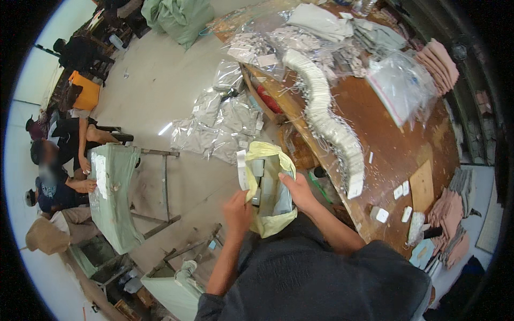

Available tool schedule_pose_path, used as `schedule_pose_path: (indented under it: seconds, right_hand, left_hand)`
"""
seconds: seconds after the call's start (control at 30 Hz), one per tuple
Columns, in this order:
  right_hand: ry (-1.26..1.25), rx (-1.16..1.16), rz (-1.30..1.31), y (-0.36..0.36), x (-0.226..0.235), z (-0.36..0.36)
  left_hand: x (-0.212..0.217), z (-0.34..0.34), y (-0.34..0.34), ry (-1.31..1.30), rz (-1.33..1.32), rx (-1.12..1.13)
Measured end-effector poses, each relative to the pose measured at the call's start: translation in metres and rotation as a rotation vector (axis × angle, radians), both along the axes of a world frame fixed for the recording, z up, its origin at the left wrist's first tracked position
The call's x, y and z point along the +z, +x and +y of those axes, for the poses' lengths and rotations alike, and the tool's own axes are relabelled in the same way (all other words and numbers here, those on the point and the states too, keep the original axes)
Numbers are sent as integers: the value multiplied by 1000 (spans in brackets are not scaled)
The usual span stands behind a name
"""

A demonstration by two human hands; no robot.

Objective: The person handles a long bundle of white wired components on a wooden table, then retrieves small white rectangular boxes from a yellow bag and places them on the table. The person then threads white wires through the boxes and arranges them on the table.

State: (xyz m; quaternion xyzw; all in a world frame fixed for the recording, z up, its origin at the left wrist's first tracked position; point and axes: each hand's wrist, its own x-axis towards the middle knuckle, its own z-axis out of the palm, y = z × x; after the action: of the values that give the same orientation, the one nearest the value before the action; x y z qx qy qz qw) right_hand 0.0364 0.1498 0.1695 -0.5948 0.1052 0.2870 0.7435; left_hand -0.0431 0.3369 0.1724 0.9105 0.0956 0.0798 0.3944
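A pale yellow bag (279, 223) is spread open in front of my body, its mouth facing up. My left hand (237, 212) is closed on the bag's left rim. Across from it, my right hand (299, 192) grips the right rim, thumb over the edge. Inside lie several grey block-shaped items (267, 187) and a light bluish-grey piece (283, 199); I cannot make out their kind. A white label (242, 170) sticks out at the bag's left edge.
To the right, a brown wooden table (396, 155) bears a long curved row of white tags (321, 104), a clear plastic bag (399, 85) and pink folded cloths (438, 63). Wrapped garment packs (219, 120) cover floor ahead. People sit left, near a green-covered stand (115, 198).
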Motion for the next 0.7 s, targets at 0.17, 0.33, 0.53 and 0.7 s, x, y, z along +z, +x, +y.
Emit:
schedule_pose_path:
  seconds: [0.17,0.33,0.53,0.7]
  right_hand:
    - [-92,133,66,54,-130,23]
    - [-433,148,31,97,-263,41]
    - [-570,61,218,146,-428,45]
    - [-760,-134,241,184,-521,42]
  left_hand:
    - [-126,20,39,-72,227,161]
    - [-279,32,90,-146,329,171]
    - [-443,33,154,-155,500,106]
    - [-517,34,207,-113,480,28]
